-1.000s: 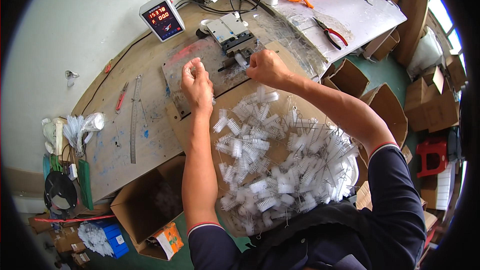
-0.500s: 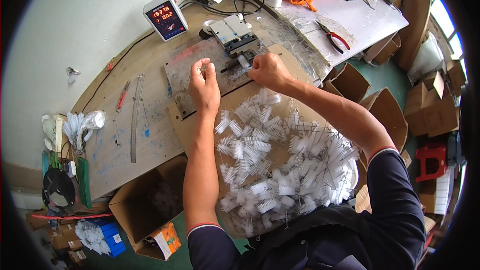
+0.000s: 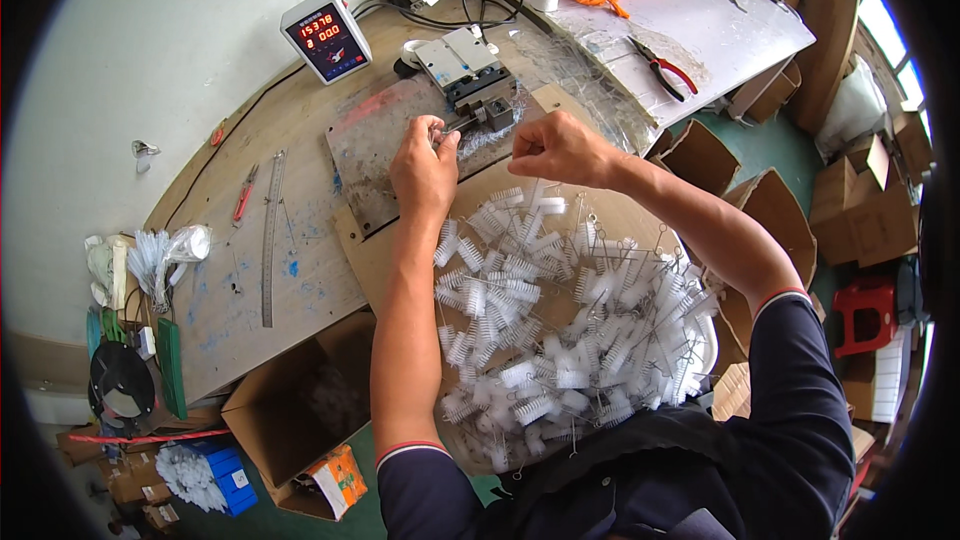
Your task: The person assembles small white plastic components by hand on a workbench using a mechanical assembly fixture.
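Note:
My left hand [image 3: 424, 172] is at the left side of a small metal fixture [image 3: 480, 90], thumb and fingers closed together beside its dark rod. What they pinch is too small to make out. My right hand [image 3: 563, 149] hovers to the right of the fixture, fingers curled in; whatever they hold is hidden. The fixture's dark block [image 3: 497, 114] shows no brush in it. Below both hands lies a big heap of small white bristle brushes [image 3: 590, 340] with twisted wire stems and looped ends.
A box with lit red digits [image 3: 326, 35] stands behind the fixture. Red-handled pliers [image 3: 664, 70] lie on the right-hand board. On the left are a steel ruler [image 3: 272, 240] and a red-handled tool [image 3: 244, 194]. Cardboard boxes [image 3: 290, 405] stand below the table edge.
The white brush in the fixture's block is gone from it. My right hand has drawn back to the right, and my left hand has moved right, closing beside the rod. The lit digits changed.

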A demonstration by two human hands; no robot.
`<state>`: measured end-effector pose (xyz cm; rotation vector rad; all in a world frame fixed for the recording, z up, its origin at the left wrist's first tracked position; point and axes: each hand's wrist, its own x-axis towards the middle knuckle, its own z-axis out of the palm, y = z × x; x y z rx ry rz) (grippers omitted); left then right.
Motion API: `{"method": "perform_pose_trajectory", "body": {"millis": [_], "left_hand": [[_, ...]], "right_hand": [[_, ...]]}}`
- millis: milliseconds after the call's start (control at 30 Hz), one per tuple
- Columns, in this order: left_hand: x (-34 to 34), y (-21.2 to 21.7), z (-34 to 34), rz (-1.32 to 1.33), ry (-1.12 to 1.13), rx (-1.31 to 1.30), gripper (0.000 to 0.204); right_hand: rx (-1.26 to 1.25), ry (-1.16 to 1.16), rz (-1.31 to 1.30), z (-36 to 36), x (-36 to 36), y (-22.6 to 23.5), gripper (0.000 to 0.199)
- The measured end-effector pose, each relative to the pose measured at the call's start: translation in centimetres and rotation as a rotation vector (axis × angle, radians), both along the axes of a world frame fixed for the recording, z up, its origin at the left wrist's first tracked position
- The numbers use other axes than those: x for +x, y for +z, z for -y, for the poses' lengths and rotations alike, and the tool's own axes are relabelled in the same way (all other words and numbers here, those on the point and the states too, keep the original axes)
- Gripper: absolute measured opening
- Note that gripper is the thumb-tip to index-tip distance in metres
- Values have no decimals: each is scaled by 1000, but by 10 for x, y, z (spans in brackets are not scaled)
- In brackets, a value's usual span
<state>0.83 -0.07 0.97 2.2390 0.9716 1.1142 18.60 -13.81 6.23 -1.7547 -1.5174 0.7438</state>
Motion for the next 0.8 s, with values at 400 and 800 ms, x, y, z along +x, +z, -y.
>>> {"method": "perform_pose_trajectory", "body": {"millis": [400, 800], "left_hand": [[1, -6, -5, 23, -28, 41, 15], [-13, 0, -4, 183, 27, 92, 5]], "right_hand": [[100, 385, 482, 33, -3, 3, 14], [2, -63, 399, 31, -8, 3, 23]]}}
